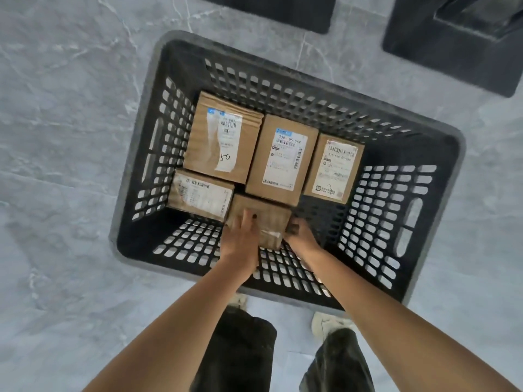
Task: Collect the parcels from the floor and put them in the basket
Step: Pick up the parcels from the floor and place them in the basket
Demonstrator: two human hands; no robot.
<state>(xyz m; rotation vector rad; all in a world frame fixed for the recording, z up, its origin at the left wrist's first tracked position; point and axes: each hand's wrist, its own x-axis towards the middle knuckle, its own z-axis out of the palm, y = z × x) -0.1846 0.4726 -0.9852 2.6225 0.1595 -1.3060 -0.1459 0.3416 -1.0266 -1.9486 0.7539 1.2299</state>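
Observation:
A black perforated plastic basket [441, 148] stands on the grey floor in front of me. Several cardboard parcels with white shipping labels lie flat inside it, among them one marked "50" [223, 137] at the back left and a labelled one [283, 159] in the middle. Both my arms reach down into the basket. My left hand [240, 236] and my right hand [301, 236] grip a small brown parcel [268, 219] from its two sides, low near the basket's near wall, next to the other parcels.
Grey marble-look tiles [70, 137] surround the basket. Two dark block-shaped objects [452, 43] stand beyond it at the top. My legs in dark trousers and light shoes [328, 323] are right behind the basket's near rim.

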